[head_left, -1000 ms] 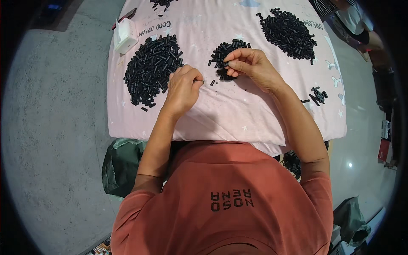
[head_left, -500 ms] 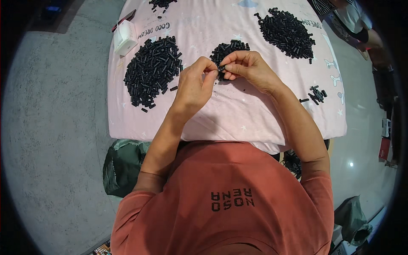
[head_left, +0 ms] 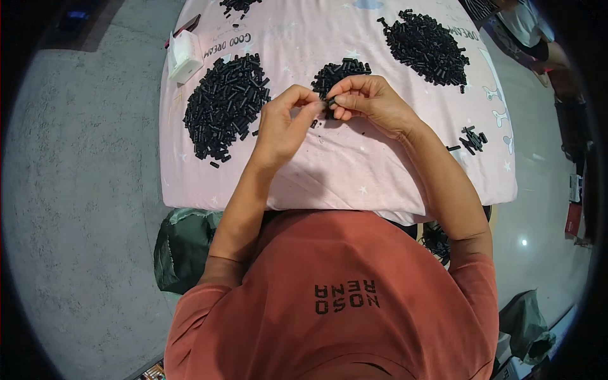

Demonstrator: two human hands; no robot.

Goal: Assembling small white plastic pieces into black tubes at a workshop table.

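Observation:
Over the small middle pile of black pieces (head_left: 342,68), my two hands meet fingertip to fingertip. My right hand (head_left: 375,104) pinches a small black cylindrical piece (head_left: 330,102) between thumb and forefinger. The thumb and forefinger of my left hand (head_left: 282,123) are closed right beside that piece; what lies between them is too small to make out. A larger heap of short black cylinders (head_left: 225,104) lies to the left of my left hand. A few tiny black bits are scattered on the pink cloth (head_left: 354,171) below my hands.
Another big heap of black pieces (head_left: 427,50) lies far right, with a small group (head_left: 472,139) nearer. A white tissue pack (head_left: 185,56) sits at the left edge. Dark green sacks (head_left: 183,250) stand on the floor. Another person (head_left: 529,31) is at the far right.
My left hand has shifted slightly left, its fingertips drawing back a little from the piece. My right hand has hardly moved.

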